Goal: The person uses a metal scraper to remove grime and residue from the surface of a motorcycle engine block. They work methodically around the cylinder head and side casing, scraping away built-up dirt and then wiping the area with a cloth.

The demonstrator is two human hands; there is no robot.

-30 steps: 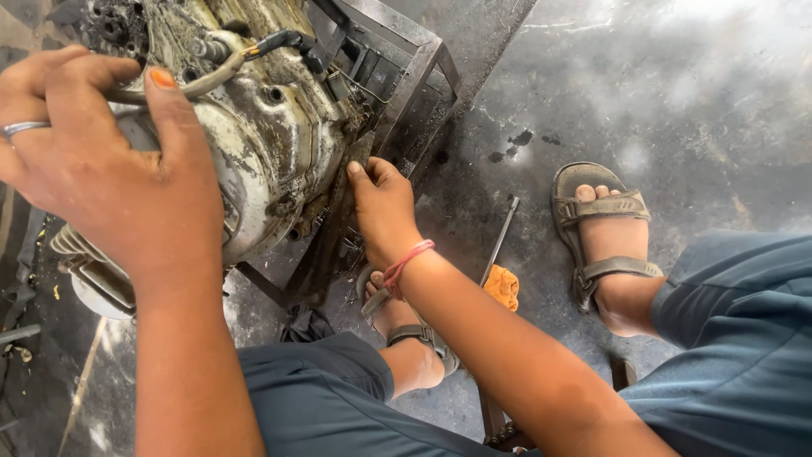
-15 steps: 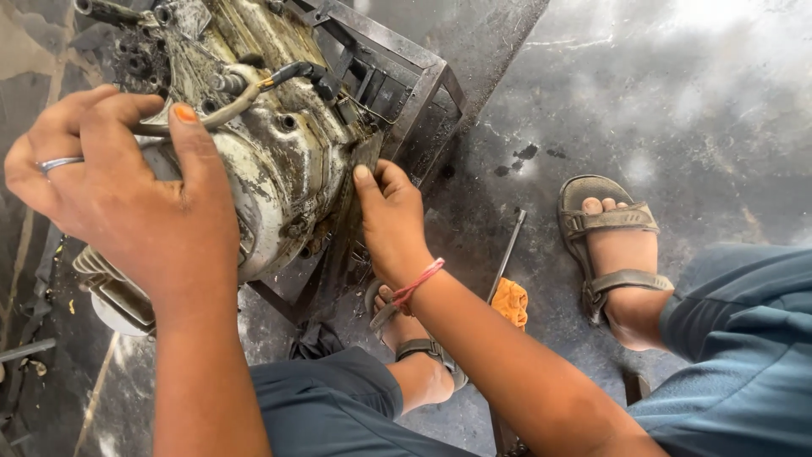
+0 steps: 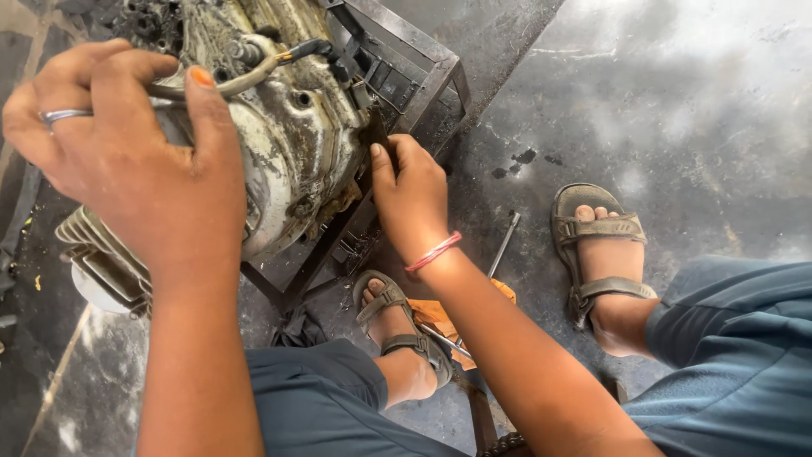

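A dirty, grease-caked motorcycle engine (image 3: 288,127) rests on a dark metal frame stand (image 3: 423,68). My left hand (image 3: 127,161), a ring on one finger, is closed over the engine's upper left side, the thumb pressing a grey cable (image 3: 245,80) that runs across the casing. My right hand (image 3: 410,195), a pink band at the wrist, is pressed against the engine's right edge by the stand; its fingers are curled around a thin dark piece there. What that piece is I cannot tell.
A screwdriver (image 3: 499,254) with an orange handle lies on the stained concrete floor between my sandalled feet (image 3: 605,254). Cooling fins of the cylinder (image 3: 101,262) stick out at lower left. A dark rag (image 3: 296,326) lies under the stand.
The view has shifted down and left. My right hand has slid up along the engine's right edge. My left hand keeps its hold on the casing and cable.
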